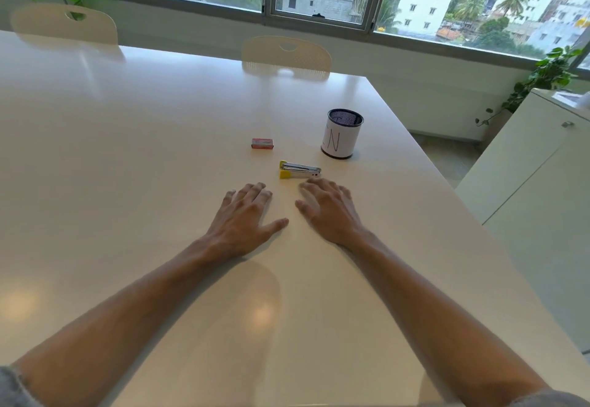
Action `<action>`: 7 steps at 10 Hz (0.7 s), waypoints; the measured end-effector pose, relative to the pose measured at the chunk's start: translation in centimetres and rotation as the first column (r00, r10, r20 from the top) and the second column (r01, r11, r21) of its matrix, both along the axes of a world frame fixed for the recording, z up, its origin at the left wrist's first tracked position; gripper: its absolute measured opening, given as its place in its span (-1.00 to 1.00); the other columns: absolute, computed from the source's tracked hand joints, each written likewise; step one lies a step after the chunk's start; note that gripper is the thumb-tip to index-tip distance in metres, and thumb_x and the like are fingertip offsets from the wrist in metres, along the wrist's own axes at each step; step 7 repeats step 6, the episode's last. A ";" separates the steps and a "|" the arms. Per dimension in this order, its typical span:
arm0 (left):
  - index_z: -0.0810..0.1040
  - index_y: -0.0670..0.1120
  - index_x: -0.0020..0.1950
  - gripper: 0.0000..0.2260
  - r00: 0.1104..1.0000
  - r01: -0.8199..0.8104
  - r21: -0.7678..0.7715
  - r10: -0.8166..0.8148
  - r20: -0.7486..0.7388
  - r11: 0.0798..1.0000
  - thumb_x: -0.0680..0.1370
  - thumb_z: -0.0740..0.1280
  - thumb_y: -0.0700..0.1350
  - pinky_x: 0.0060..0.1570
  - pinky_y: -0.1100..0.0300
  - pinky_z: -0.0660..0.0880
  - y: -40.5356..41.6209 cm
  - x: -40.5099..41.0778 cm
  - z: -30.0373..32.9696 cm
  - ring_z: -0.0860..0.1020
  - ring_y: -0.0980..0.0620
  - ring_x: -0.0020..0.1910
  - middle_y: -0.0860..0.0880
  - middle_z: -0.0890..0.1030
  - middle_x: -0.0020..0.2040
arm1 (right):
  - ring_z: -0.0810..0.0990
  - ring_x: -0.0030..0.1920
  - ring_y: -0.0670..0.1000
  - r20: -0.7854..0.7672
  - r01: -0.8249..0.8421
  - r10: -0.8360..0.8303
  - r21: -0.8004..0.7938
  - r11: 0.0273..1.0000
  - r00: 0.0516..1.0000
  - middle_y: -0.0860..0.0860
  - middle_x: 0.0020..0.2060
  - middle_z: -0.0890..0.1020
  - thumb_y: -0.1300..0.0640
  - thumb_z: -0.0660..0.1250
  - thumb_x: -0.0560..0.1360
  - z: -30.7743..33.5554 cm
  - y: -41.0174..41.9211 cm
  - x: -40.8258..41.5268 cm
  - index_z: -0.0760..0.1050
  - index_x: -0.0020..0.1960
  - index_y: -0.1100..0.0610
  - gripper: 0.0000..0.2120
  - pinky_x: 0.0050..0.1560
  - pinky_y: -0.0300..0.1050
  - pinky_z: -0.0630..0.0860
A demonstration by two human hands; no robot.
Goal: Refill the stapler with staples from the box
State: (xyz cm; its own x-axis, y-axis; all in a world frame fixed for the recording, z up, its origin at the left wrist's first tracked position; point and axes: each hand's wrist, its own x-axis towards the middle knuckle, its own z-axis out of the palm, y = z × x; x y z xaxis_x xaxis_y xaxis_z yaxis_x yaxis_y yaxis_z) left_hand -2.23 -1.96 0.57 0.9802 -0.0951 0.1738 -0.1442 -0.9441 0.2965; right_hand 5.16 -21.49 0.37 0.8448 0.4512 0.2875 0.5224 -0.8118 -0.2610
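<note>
The little stapler (300, 170) with yellow ends sits on the counter (127, 151) just past the right hand (325, 207); looks light and rigid, probably metal, so it'd skate on this glossy top unless pinched by its long sides. The staple box (262, 143) lies a bit further out to the left; likely thin card, easy to crush, so go gentle. Both hands rest flat with fingers spread, left hand (245, 215) included, holding nothing. A mesh pen cup (341, 135) stands near; chairs and windows beyond.
</note>
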 end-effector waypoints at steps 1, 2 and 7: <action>0.21 -0.11 0.53 -0.31 1.000 0.004 -0.007 -0.004 -0.023 1.000 0.55 0.16 0.30 0.52 -0.05 0.04 -0.1 -0.1 0.0 0.12 -0.03 0.57 -0.10 0.20 0.58 | 0.23 0.51 0.01 -0.084 -0.085 0.082 -0.034 0.996 0.993 -0.04 0.52 0.33 -0.17 0.15 0.60 0.4 0.6 0.6 0.33 0.49 0.01 -0.49 0.43 0.06 0.17; 0.22 -0.10 0.53 -0.32 1.000 0.001 -0.010 -0.001 -0.022 1.000 0.55 0.16 0.30 0.51 -0.04 0.05 -0.1 -0.1 0.0 0.12 -0.03 0.57 -0.10 0.20 0.58 | 0.14 0.54 -0.02 -0.104 -0.074 0.064 -0.101 0.992 0.993 -0.06 0.56 0.24 -0.23 0.09 0.59 0.5 0.9 1.1 0.24 0.53 0.01 -0.42 0.43 0.07 0.13; 0.10 -0.05 0.57 -0.28 0.998 -0.027 0.020 0.028 -0.050 0.999 0.54 0.09 0.34 0.54 -0.09 -0.05 0.0 0.0 -0.6 0.00 -0.01 0.59 -0.06 0.08 0.62 | -0.05 0.59 0.01 -0.198 0.038 -0.068 -0.148 0.988 0.978 0.00 0.61 0.02 -0.36 -0.02 0.55 -0.1 0.6 0.1 0.01 0.59 0.04 -0.25 0.52 0.19 -0.05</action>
